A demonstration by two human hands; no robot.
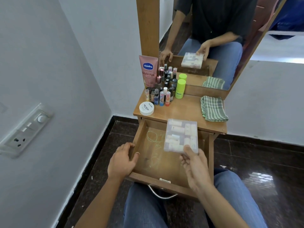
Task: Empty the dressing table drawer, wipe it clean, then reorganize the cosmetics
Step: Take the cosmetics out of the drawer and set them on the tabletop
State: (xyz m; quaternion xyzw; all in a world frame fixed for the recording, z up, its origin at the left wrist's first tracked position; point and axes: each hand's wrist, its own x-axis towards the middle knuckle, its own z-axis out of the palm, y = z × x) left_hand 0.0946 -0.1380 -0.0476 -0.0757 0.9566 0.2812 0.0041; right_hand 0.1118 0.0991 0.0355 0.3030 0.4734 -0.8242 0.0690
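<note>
Left hand (122,162) curled over the left wall of the open drawer (167,180), steadying it. On the tabletop (184,109): jar (146,108), clustered bottles (162,91), folded cloth (213,108). Right hand (195,167) pinches the near edge of the clear box (181,135), held above the drawer's right half, thumb on top. The drawer appears otherwise emptied; chalky scribbles remain. Judged best practice: keep the box level, set it on bare tabletop beside the cloth, then wipe.

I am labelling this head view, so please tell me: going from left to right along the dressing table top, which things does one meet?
Pink Vaseline tube → white nail polish remover jar → cluster of small bottles → green-capped bottle → folded checked cloth.
</note>
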